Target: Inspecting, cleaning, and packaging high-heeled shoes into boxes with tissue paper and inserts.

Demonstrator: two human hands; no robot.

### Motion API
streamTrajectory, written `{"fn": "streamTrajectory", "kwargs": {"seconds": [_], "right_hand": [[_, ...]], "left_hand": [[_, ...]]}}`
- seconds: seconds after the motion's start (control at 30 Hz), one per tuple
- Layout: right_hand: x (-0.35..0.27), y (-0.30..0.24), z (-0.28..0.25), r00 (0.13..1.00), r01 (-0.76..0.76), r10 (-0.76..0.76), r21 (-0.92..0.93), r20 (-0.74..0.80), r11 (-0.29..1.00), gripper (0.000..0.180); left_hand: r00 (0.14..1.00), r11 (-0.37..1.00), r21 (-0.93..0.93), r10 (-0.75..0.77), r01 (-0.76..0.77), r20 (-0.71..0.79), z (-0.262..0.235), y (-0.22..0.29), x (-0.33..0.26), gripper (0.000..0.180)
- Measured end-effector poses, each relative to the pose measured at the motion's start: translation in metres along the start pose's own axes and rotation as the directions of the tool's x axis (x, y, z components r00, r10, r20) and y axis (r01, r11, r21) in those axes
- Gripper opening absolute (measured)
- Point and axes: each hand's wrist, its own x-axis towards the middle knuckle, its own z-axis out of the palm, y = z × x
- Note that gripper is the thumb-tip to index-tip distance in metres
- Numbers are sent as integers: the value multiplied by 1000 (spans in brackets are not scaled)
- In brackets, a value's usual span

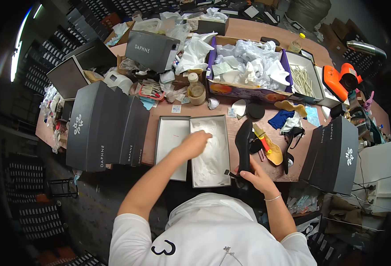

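My left hand (196,144) is over an open shoe box (228,177) lined with white tissue paper (211,164). Its fingers are curled down at the paper, and whatever they may pinch does not show. A grey-white box lid (171,146) lies against the box's left side. To the right of the box, my right hand (258,176) is closed around one end of a black sandal (243,144), held upright with its sole lengthwise. A second black strappy sandal (287,153) rests on the table. Between the sandals lie a tan insole-shaped piece (274,153) and a yellow-and-red handled tool (263,138).
Dark shoe boxes stand in rows at the left (87,128) and right (337,150). Behind are a purple carton (248,91) of crumpled paper, a bottle (196,91), a tray of thin sticks (302,80) and an orange tape dispenser (337,82). Blue cloth (278,119) lies at right.
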Motion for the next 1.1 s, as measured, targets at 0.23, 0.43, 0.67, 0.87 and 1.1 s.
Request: {"fn": "streamTrajectory", "kwargs": {"seconds": [0.23, 0.43, 0.67, 0.87, 1.1], "right_hand": [[-24, -2, -3, 997, 35, -40, -91, -59, 995, 71], [-47, 20, -20, 979, -15, 34, 100, -199, 995, 66], [-20, -6, -22, 971, 60, -48, 46, -234, 997, 55], [-17, -11, -19, 988, 41, -25, 97, -155, 994, 55], [-25, 9, -15, 982, 23, -3, 102, -188, 995, 63]], "left_hand": [[967, 971, 223, -134, 85, 216, 77, -5, 21, 16], [648, 980, -69, 71, -188, -758, -143, 61, -57, 12], [997, 976, -202, -67, 75, 47, -67, 68, -116, 18], [910, 861, -489, -306, 139, -280, -120, 29, -67, 15], [890, 966, 117, -159, 229, -428, -32, -77, -61, 23]]}}
